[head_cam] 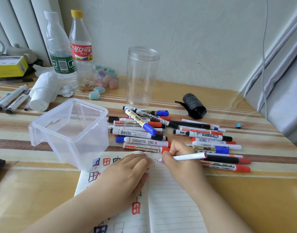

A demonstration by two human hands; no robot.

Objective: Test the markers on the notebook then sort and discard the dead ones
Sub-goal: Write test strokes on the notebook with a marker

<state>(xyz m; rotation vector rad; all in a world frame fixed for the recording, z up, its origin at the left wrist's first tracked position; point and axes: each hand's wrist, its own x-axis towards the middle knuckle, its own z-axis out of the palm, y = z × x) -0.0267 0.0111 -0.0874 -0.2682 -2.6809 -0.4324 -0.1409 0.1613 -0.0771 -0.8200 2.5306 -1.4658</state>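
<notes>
An open lined notebook (169, 199) lies at the front of the table, with blue, red and black test characters on its left page. My left hand (125, 172) rests flat on that page. My right hand (179, 158) grips a thin white pen with a pink tip (189, 156); the tip touches the top of the right page beside a few small dots. Behind the notebook lies a heap of several whiteboard markers (169, 133) with blue, red and black caps.
A clear square plastic tub (43, 132) stands left of the notebook, and a tall clear jar (141, 76) behind the heap. Two bottles (80, 51), a tissue roll (42, 93) and three markers (11, 100) sit far left. A black roll (194, 106) lies at right.
</notes>
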